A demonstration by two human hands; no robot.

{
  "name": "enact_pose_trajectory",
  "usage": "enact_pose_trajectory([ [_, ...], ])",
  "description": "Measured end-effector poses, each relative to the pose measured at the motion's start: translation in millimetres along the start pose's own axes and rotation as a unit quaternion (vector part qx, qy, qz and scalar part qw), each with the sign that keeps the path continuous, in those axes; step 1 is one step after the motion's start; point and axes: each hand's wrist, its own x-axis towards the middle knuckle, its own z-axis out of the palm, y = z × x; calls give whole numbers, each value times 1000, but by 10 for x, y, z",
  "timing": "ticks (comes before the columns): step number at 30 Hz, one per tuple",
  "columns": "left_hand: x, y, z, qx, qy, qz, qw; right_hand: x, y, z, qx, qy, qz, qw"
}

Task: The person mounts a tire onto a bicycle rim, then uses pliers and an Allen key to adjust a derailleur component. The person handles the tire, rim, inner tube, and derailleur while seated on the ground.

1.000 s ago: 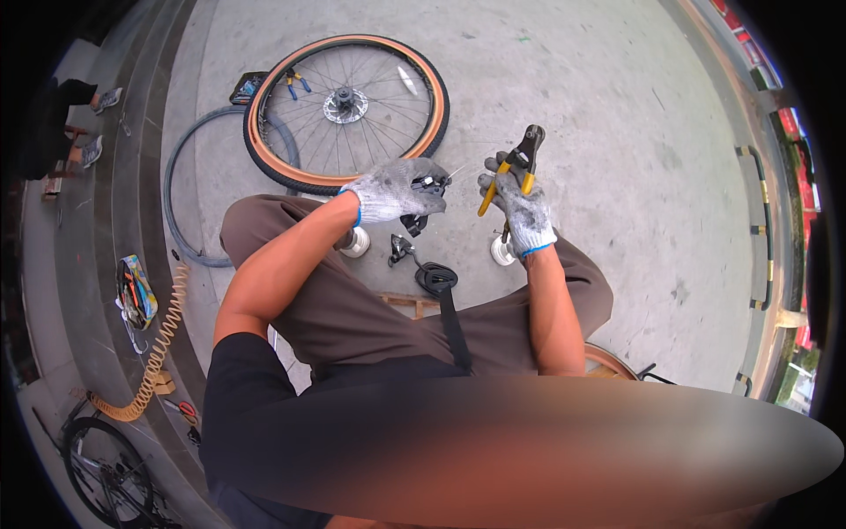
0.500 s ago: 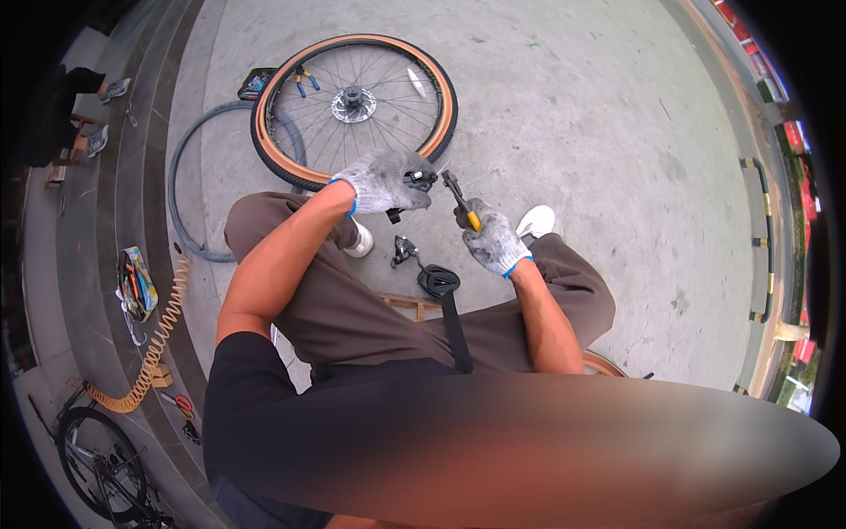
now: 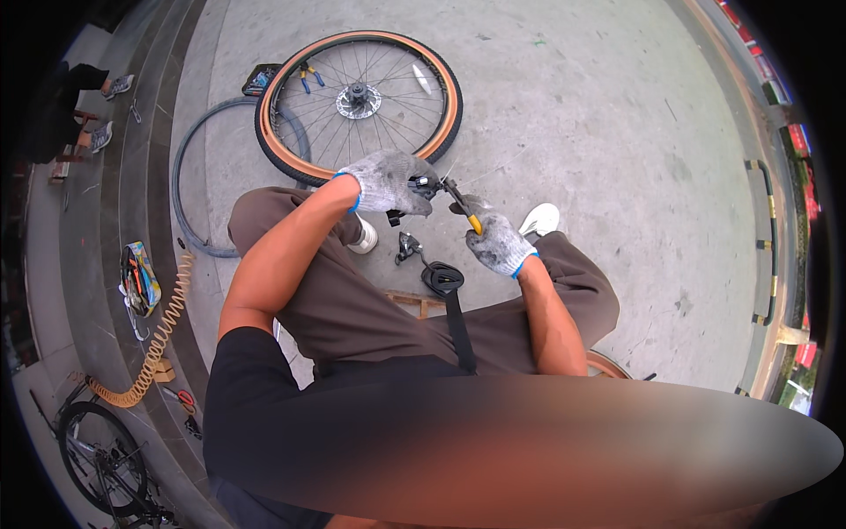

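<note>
My left hand (image 3: 383, 182), in a grey work glove with a blue cuff, is closed around a small black bicycle part (image 3: 425, 186), whose exact kind I cannot make out. A pair of yellow-handled pliers (image 3: 476, 224) is gripped in my gloved right hand (image 3: 499, 243). The pliers' jaws meet the part's right side; whether they bite on it is too small to tell. A thin wire (image 3: 493, 167) runs out beyond the jaws. Below my hands, a black and silver bicycle component (image 3: 407, 248) lies on the ground beside a coiled black strap (image 3: 442, 279).
A tan-walled bicycle wheel (image 3: 449, 123) with a disc rotor lies ahead, overlapping a grey inner tube (image 3: 179, 181). Blue-and-yellow pliers (image 3: 306, 79) and a tool case (image 3: 258, 79) are at its left. A coiled air hose (image 3: 163, 335) crosses the steps; another person's shoe (image 3: 101, 137) is at far left.
The pliers in my right hand have moved slightly left, and their jaws now meet the black part. My left hand keeps hold of that part.
</note>
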Motion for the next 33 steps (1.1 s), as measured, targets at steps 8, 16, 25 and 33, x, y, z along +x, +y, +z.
enact_pose_trajectory([
  [8,4,-43,-4,7,-17,6,1000,20,134,51,-2,-9,-26,1000],
  [16,-7,-27,-8,21,-35,-6,999,27,181,86,-58,-12,-34,998],
  [25,-19,-69,10,69,-47,22,996,30,136,87,-64,-13,-84,994],
  [33,-33,-81,-3,77,-48,6,996,-33,-18,34,-64,-30,-48,996],
])
